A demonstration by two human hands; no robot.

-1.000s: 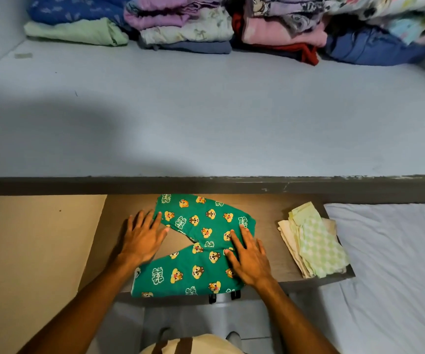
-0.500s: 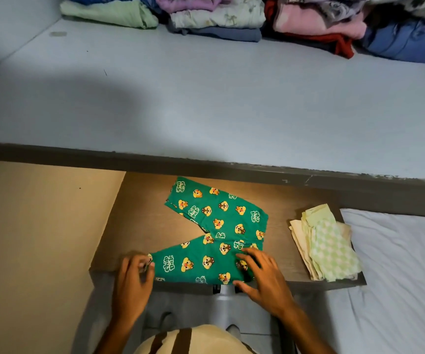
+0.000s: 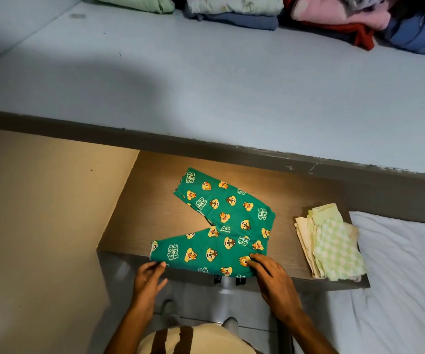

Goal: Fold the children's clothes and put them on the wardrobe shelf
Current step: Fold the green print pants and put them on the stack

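Green children's trousers with a cartoon chipmunk print lie flat on a brown wooden board, the two legs splayed in a V opening to the left, waistband toward the right. Near leg runs along the board's front edge, its lower hem slightly overhanging. Left hand sits at the cuff of that near leg, fingertips at the hem's corner; whether they pinch the cloth or only touch it cannot be told. Right hand is at the waist end of the same leg, thumb and forefinger pinching the fabric near the front edge. The two hands are well apart, one at each end of the near leg. To the right on the same board, a small stack of folded pale cloths, cream below and green-and-white checked on top, apart from the trousers. Above the board, a wide pale grey shelf with a dark front lip; at its back, a row of folded clothes in green, blue, pink and red. White bedsheet at right. Person's cream top with brown stripes at bottom.
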